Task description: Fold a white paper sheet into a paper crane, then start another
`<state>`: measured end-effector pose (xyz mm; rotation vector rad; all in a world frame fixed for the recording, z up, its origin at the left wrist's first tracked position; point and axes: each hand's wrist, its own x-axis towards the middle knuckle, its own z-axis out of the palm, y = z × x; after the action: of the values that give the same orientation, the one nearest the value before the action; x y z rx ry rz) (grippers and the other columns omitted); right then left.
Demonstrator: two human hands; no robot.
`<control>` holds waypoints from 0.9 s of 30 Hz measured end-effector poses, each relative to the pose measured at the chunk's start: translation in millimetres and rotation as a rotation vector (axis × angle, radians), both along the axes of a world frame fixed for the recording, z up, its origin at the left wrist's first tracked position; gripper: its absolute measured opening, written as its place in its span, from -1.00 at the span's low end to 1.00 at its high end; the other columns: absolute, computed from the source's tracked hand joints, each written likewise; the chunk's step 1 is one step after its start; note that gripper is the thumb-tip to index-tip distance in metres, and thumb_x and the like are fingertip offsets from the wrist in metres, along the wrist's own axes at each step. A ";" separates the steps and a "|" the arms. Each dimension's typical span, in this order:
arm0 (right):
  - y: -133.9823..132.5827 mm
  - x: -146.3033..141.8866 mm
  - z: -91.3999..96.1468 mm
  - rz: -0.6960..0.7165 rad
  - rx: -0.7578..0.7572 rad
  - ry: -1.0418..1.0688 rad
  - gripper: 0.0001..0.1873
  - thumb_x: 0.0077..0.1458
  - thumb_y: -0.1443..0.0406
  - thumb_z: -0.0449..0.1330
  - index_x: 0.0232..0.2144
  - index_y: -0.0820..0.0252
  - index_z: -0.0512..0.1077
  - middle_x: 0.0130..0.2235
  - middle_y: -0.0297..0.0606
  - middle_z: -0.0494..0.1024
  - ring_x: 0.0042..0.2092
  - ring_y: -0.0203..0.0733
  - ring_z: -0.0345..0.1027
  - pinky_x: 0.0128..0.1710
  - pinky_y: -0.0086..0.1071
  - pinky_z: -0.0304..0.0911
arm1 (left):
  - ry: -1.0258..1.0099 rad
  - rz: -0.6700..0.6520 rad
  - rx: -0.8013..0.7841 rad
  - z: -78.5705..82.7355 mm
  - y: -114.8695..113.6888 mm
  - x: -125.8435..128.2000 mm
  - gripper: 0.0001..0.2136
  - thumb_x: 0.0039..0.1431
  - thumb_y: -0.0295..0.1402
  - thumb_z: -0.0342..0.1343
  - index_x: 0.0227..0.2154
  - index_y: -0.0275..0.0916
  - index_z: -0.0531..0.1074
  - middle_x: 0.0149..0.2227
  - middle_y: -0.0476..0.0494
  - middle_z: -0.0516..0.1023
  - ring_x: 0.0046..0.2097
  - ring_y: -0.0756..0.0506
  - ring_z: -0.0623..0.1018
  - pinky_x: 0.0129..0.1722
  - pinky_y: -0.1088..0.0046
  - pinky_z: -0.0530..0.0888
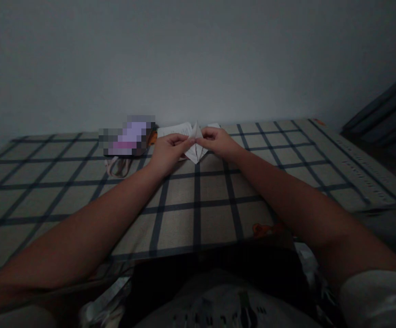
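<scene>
Between my two hands stands a piece of folded white paper (196,152), diamond-shaped, with a pointed tip at the top and another at the bottom. My left hand (170,149) pinches its left side between thumb and fingers. On the other side, my right hand (221,142) grips the paper's right edge, fingers curled and thumb near the centre crease. Behind the left hand lies a white sheet with printed lines (175,130). A small white corner of paper (214,125) shows behind the right hand.
A checked cloth (198,223) covers the table, which meets a plain wall (198,59) at the back. To the left lies a blurred-out purple item (133,134), with a pale looped strap (118,167) in front. Something orange (153,137) sits beside it. Dark slanted shapes (385,109) stand at right.
</scene>
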<state>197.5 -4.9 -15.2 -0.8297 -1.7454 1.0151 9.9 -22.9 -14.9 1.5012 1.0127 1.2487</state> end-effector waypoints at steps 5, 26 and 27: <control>-1.4 -0.8 0.4 0.007 0.009 -0.011 -0.77 0.01 0.18 0.31 -0.42 0.21 0.39 -0.41 -0.36 0.39 -0.33 -0.29 0.24 -0.32 -0.41 0.18 | 0.032 0.008 0.048 1.6 -0.6 -1.1 -0.60 -0.04 0.00 0.35 -0.37 -0.28 0.56 -0.49 -0.08 0.56 -0.48 -0.03 0.50 -0.48 0.46 0.49; 1.5 -1.3 0.2 -0.112 0.034 0.069 -0.58 -0.01 -0.03 0.35 -0.45 0.17 0.37 -0.45 -0.39 0.40 -0.37 -0.31 0.28 -0.35 -0.41 0.26 | 0.280 0.029 0.188 3.2 -2.0 -4.1 -0.71 0.03 -0.10 0.31 -0.42 -0.26 0.61 -0.43 -0.13 0.64 -0.43 -0.04 0.51 -0.44 0.49 0.40; 1.7 -1.3 0.1 -0.123 0.046 0.065 -0.58 -0.01 -0.02 0.35 -0.46 0.17 0.36 -0.46 -0.40 0.39 -0.38 -0.32 0.26 -0.36 -0.41 0.25 | 0.277 0.021 0.180 3.5 -2.6 -3.9 -0.71 0.03 -0.09 0.31 -0.42 -0.26 0.61 -0.43 -0.13 0.64 -0.43 -0.05 0.51 -0.44 0.48 0.40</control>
<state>196.2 -3.2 -15.1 -0.8547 -1.6359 0.9075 6.0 -25.5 -11.3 1.8452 1.1200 1.1938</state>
